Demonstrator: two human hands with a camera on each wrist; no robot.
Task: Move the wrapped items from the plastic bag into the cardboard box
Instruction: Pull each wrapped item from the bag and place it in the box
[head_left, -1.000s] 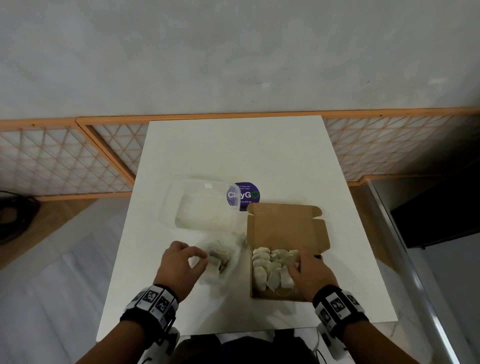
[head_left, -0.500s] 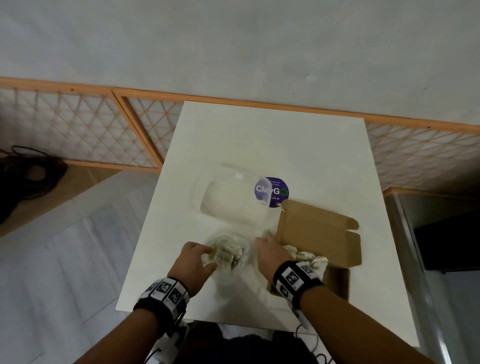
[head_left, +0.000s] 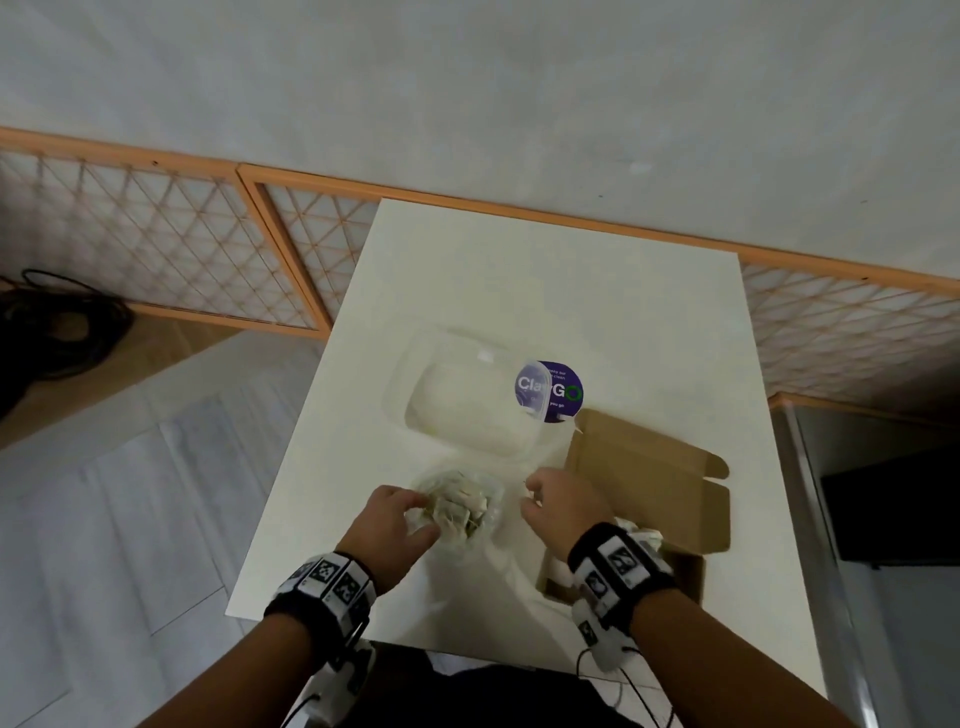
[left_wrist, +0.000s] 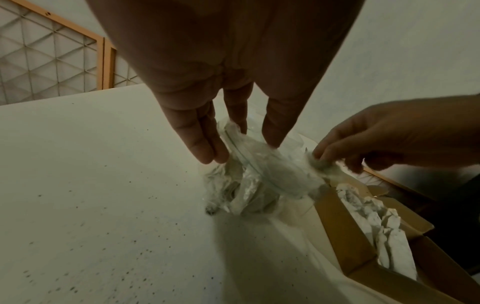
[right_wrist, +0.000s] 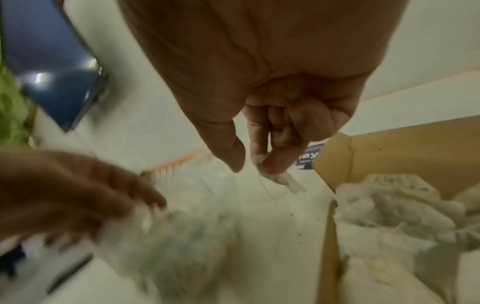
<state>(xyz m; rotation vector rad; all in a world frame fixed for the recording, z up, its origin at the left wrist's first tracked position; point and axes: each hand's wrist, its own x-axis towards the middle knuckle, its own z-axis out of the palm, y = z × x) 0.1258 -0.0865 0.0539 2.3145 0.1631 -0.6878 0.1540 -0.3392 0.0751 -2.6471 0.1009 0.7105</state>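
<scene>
Beneath both hands (head_left: 400, 519), plastic bag (head_left: 462, 512) contents blurred

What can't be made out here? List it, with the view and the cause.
- Count of wrapped items in the plastic bag: head view, crumpled film, too small.
- Near part of the cardboard box: head view, right hand and wristband cover it.
- Left hand: right wrist view, motion blur.

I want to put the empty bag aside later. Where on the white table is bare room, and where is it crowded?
Bare room: the far part of the white table, beyond the clear plastic lidded container, and the near-left strip beside the left hand. Crowded: the middle, where the clear plastic bag, the right hand and the brown cardboard box sit close together.
</scene>
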